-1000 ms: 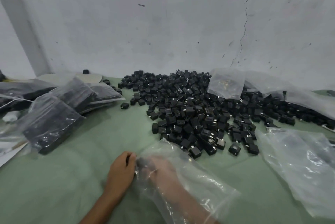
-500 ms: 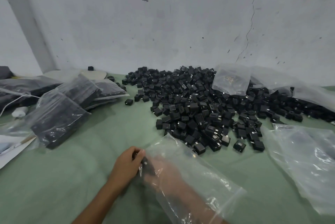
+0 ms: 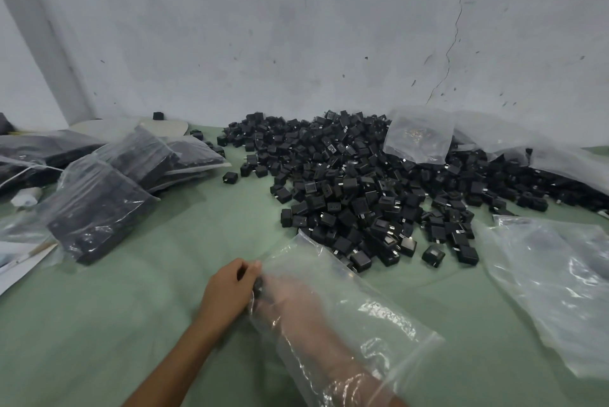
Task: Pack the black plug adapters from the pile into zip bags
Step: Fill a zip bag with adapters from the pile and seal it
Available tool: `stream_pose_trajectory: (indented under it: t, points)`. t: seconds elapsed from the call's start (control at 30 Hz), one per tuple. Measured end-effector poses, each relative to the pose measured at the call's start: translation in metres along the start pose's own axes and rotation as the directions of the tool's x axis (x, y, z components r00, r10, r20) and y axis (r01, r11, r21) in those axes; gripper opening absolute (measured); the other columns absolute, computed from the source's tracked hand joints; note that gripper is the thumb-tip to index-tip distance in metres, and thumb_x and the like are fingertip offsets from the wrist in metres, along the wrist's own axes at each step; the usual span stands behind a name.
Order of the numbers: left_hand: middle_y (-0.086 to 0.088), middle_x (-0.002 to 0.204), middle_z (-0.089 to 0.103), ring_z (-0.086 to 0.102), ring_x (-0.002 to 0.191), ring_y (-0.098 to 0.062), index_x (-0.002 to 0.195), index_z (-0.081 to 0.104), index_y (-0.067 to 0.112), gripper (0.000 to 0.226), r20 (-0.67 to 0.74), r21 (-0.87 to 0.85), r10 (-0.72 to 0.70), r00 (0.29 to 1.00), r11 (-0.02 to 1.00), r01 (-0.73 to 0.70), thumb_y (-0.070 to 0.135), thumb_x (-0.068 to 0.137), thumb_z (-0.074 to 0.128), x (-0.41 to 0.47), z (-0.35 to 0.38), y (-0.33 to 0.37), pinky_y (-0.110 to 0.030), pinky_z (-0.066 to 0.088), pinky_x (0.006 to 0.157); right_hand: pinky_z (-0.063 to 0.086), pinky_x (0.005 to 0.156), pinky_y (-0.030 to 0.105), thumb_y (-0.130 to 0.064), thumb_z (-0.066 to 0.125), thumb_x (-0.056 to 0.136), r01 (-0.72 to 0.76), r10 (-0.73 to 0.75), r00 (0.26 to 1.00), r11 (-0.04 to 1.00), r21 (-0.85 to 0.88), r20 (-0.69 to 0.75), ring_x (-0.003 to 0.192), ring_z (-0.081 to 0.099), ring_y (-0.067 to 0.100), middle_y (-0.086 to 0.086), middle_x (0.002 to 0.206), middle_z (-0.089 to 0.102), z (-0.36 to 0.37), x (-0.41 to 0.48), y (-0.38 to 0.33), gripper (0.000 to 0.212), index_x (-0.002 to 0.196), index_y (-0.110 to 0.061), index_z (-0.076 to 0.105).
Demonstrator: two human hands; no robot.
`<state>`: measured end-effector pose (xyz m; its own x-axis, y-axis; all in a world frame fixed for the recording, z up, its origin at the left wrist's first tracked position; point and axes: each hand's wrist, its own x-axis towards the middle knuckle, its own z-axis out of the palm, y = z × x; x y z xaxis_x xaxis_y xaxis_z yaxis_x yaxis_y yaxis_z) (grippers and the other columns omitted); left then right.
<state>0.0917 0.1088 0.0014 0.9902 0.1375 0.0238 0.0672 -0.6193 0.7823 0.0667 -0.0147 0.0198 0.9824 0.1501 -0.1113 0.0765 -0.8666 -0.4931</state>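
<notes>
The pile of black plug adapters (image 3: 379,195) lies on the green table (image 3: 164,274). Just before it, the right hand (image 3: 296,301) is inside a clear zip bag (image 3: 362,314), with a dark adapter (image 3: 258,284) at its fingertips. The plastic blurs its grip, so I cannot tell. The left hand (image 3: 227,288) pinches the bag's end from outside. Filled bags (image 3: 108,195) lie at the left.

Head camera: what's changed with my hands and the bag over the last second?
Little. The left hand and zip bag edged slightly forward, toward the adapter pile. The left hand still pinches the bag's end; the right hand is still inside it. Nothing taken or let go; pile and filled bags unchanged.
</notes>
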Motion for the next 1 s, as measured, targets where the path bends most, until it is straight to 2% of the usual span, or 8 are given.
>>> stream_pose_trajectory:
  t: [0.17, 0.43, 0.57, 0.67, 0.73, 0.8, 0.87, 1.0]
  points:
    - [0.0, 0.069, 0.065, 0.062, 0.069, -0.017, 0.071, 0.06, 0.017, 0.036, -0.03, -0.002, 0.076, 0.997, 0.997, -0.076, 0.035, 0.102, 0.053, -0.007, 0.002, -0.001, -0.036, 0.049, 0.07, 0.048, 0.083, 0.036, -0.018, 0.053, 0.096, 0.116, -0.115, 0.993, 0.992, 0.046, -0.029, 0.101, 0.063, 0.033, 0.012, 0.109, 0.065, 0.001, -0.008, 0.013, 0.022, 0.116, -0.014, 0.06]
    - [-0.014, 0.087, 0.058, 0.053, 0.09, -0.034, 0.079, 0.052, 0.016, 0.031, 0.047, 0.14, 0.151, 0.987, 0.978, -0.156, 0.024, 0.107, 0.042, -0.003, 0.005, -0.005, -0.044, 0.041, 0.087, 0.043, 0.099, 0.036, -0.027, 0.044, 0.1, 0.032, -0.031, 0.999, 0.993, -0.11, 0.012, 0.117, 0.058, 0.03, 0.009, 0.126, 0.061, 0.002, -0.002, -0.003, 0.03, 0.126, -0.019, 0.057]
    - [-0.006, 0.085, 0.063, 0.058, 0.086, -0.025, 0.086, 0.062, 0.016, 0.026, 0.036, 0.102, 0.173, 0.984, 0.979, -0.176, 0.026, 0.105, 0.047, -0.004, 0.003, -0.006, -0.042, 0.045, 0.086, 0.044, 0.091, 0.027, -0.031, 0.057, 0.096, 0.11, -0.17, 0.935, 0.974, -0.199, -0.312, 0.107, 0.062, 0.02, 0.005, 0.115, 0.065, 0.001, -0.018, -0.003, 0.03, 0.122, -0.017, 0.062]
    - [0.002, 0.072, 0.065, 0.062, 0.072, -0.017, 0.079, 0.062, 0.021, 0.028, 0.037, 0.03, 0.172, 0.984, 0.985, -0.173, 0.028, 0.103, 0.05, -0.005, 0.0, -0.004, -0.041, 0.051, 0.077, 0.036, 0.102, 0.026, -0.028, 0.05, 0.1, 0.303, -0.295, 0.951, 0.95, 0.081, -0.094, 0.117, 0.052, 0.019, 0.002, 0.126, 0.058, -0.008, -0.039, 0.023, 0.038, 0.136, -0.02, 0.05]
    - [0.002, 0.068, 0.065, 0.061, 0.069, -0.015, 0.073, 0.062, 0.02, 0.032, 0.037, 0.031, 0.18, 0.983, 0.983, -0.181, 0.027, 0.102, 0.052, -0.005, -0.001, -0.003, -0.042, 0.051, 0.075, 0.034, 0.1, 0.012, -0.018, 0.051, 0.101, 0.317, -0.308, 0.948, 0.936, 0.155, -0.077, 0.115, 0.053, 0.014, 0.007, 0.125, 0.06, -0.018, -0.056, 0.05, 0.037, 0.138, -0.016, 0.055]
    - [0.001, 0.067, 0.064, 0.061, 0.067, -0.018, 0.07, 0.061, 0.017, 0.034, 0.034, 0.014, 0.172, 0.984, 0.985, -0.173, 0.025, 0.102, 0.052, -0.004, 0.0, -0.002, -0.042, 0.051, 0.074, 0.039, 0.084, 0.005, -0.008, 0.057, 0.099, 0.2, -0.194, 0.98, 0.933, 0.298, -0.052, 0.095, 0.064, 0.01, 0.011, 0.104, 0.068, -0.038, -0.079, 0.076, 0.021, 0.112, -0.009, 0.074]
    - [0.001, 0.069, 0.065, 0.061, 0.071, -0.022, 0.071, 0.061, 0.016, 0.033, 0.047, 0.011, 0.15, 0.988, 0.989, -0.15, 0.024, 0.102, 0.052, -0.003, 0.001, -0.003, -0.043, 0.051, 0.076, 0.045, 0.068, 0.01, -0.003, 0.057, 0.098, 0.156, -0.247, 0.962, 0.847, 0.509, 0.116, 0.069, 0.067, 0.003, 0.001, 0.076, 0.071, -0.057, -0.109, 0.105, 0.036, 0.076, -0.018, 0.08]
    - [0.001, 0.07, 0.064, 0.061, 0.073, -0.02, 0.071, 0.061, 0.017, 0.032, 0.058, 0.012, 0.144, 0.988, 0.989, -0.145, 0.025, 0.101, 0.052, -0.001, 0.003, -0.006, -0.043, 0.05, 0.078, 0.041, 0.086, 0.006, -0.021, 0.052, 0.105, 0.167, -0.391, 0.822, 0.86, 0.483, 0.414, 0.109, 0.066, 0.007, -0.01, 0.111, 0.072, -0.124, -0.159, 0.132, 0.026, 0.123, -0.016, 0.069]
